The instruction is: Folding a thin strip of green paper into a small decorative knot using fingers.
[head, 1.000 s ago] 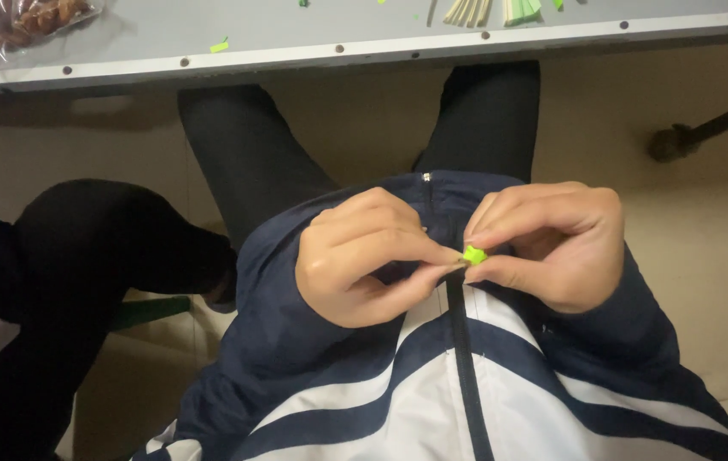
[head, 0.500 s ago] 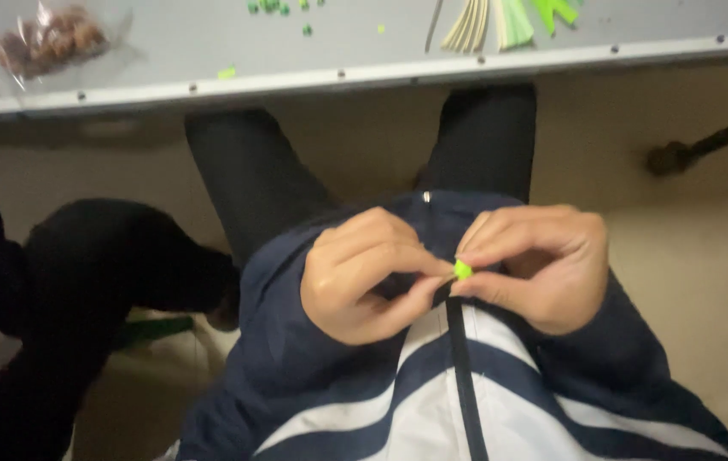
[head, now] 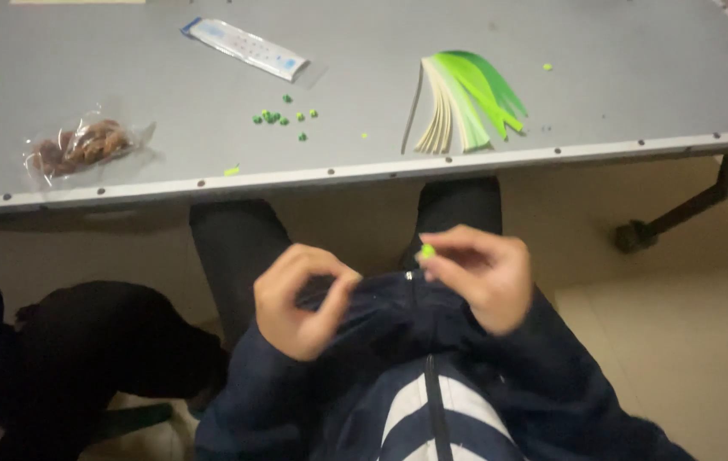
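On the far left of the grey table [head: 364,51] lies a clear crinkled bag of brown pieces [head: 82,147]; farther back sits a long white-and-blue flat packet [head: 244,49], with small green beads [head: 283,117] near it and a fan of green and cream paper strips [head: 462,101] to the right. Beige floor shows below the table edge. Over the lap, the right hand [head: 479,277] pinches a tiny green bead [head: 426,251] between thumb and fingers; the left hand [head: 300,299] curls beside it, fingers apart around nothing.
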